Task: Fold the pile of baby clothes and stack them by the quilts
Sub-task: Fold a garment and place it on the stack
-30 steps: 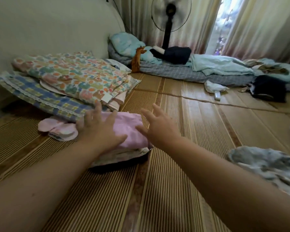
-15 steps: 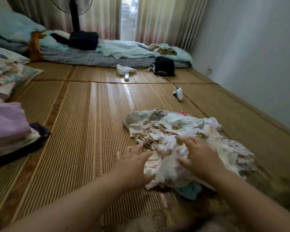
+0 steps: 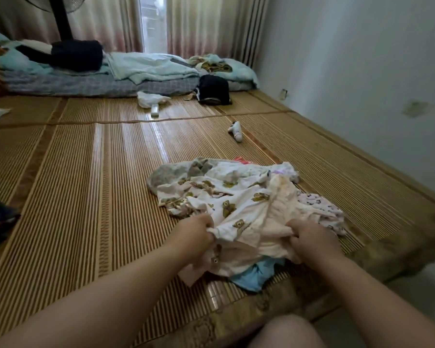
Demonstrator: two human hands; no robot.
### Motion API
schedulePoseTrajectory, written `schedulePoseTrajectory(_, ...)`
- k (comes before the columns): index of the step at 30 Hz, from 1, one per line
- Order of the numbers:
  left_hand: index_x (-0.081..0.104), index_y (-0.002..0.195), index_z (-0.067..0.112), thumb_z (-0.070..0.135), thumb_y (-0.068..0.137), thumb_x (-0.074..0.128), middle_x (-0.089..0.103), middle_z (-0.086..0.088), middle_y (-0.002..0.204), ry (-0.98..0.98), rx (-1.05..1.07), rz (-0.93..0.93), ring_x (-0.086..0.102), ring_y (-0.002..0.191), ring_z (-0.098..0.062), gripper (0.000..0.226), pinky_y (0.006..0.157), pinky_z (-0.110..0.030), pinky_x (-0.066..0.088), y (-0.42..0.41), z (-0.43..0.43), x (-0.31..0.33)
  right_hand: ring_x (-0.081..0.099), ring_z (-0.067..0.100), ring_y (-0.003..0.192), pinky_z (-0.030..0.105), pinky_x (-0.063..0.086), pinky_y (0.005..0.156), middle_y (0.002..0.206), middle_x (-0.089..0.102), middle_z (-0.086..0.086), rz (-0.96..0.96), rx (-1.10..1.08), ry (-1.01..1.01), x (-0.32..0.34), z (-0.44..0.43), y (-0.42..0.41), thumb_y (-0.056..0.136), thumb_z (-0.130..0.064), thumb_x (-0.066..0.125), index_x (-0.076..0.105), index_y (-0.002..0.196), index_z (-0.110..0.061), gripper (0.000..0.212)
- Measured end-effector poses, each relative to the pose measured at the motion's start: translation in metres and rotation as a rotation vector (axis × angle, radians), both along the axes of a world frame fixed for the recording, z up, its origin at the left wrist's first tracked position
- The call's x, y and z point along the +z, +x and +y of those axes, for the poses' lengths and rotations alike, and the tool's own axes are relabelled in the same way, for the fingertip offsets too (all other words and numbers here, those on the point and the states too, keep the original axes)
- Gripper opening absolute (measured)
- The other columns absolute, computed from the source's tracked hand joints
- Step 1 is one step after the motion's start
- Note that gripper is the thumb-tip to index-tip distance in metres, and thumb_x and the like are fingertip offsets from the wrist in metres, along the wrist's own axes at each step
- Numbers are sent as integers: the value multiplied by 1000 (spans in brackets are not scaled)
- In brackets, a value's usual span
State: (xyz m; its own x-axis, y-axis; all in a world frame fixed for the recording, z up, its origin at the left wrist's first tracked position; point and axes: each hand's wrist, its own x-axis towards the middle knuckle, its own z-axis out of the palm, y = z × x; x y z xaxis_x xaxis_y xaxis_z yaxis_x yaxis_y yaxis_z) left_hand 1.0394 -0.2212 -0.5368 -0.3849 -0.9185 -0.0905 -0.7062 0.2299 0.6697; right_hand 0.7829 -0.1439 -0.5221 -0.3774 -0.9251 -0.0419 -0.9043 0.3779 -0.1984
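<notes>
Left hand point(image 3: 196, 233) and right hand point(image 3: 310, 238) each pinch the near edge of the white bear-print garment point(image 3: 246, 209), fingers curled into cloth. Garment runs left-right between them, atop the clothes pile point(image 3: 171, 174) on the bamboo mat point(image 3: 86, 172), just far of both hands. Forearms reach forward, equally near.

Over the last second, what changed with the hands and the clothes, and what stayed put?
The left hand and right hand left the folded pink stack by the quilts and moved right to the unfolded pile. Open before, each now has a grip on the cream bear-print garment, bunching its near edge. The rest of the pile and the white bottle on the mat stayed put.
</notes>
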Motion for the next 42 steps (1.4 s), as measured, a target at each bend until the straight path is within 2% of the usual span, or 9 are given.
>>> schedulePoseTrajectory(8,59,107,14,25,99,49,64,-14,100,490,413,622,67,87,-30,17,76,-45,59,11,-19,33,57,26,93,30,35,69,113,68,4,-130,51,-274,77,-21,12,99,-37,37,65,120,-32,35)
schedulePoseTrajectory(13,50,132,14,26,94,57,60,-10,119,412,290,547,62,102,-31,40,88,-50,55,25,-14,51,56,25,86,30,35,66,92,64,3,-211,95,-607,174,-49,42,99,-28,38,67,97,-20,30)
schedulePoseTrajectory(18,48,134,23,38,87,64,54,-6,134,79,89,546,59,97,-8,52,74,-25,52,43,10,102,48,6,62,8,35,47,70,54,-9,-267,198,-805,258,-49,101,99,-36,42,61,82,-23,29)
schedulePoseTrajectory(23,43,141,29,60,68,70,53,2,139,8,-176,728,54,122,-13,84,95,-33,50,73,50,159,59,13,69,27,47,60,77,65,-1,-237,413,-678,288,-30,173,93,-42,54,73,91,-14,34)
schedulePoseTrajectory(26,50,128,32,53,65,71,68,11,115,-2,-205,823,66,105,-9,70,78,-24,57,94,72,175,55,5,67,21,37,54,75,62,-8,-176,545,-549,284,-23,215,88,-44,62,73,94,-21,27)
schedulePoseTrajectory(31,59,73,23,31,68,60,61,11,67,-474,204,351,58,65,-7,9,52,-17,41,149,81,179,58,7,72,20,39,54,78,63,-9,-152,677,-388,274,-21,253,78,-52,68,69,76,-28,24)
schedulePoseTrajectory(34,60,75,13,23,69,56,58,3,73,-444,311,275,54,71,-17,12,62,-32,41,196,77,182,57,0,70,19,37,53,75,61,-19,-120,723,-285,270,-24,254,62,-69,70,69,78,-37,35)
schedulePoseTrajectory(39,62,67,21,25,64,49,58,13,58,-332,380,197,51,57,4,14,52,-22,34,255,75,192,57,4,67,23,41,56,69,61,-15,214,814,-17,249,-28,260,61,-52,81,62,76,-34,30)
schedulePoseTrajectory(42,66,75,22,14,82,57,64,9,73,-264,450,159,57,72,-9,14,58,-26,39,279,72,189,66,10,63,24,47,56,65,69,-9,-62,794,-21,242,-27,266,72,-39,77,68,72,-29,13)
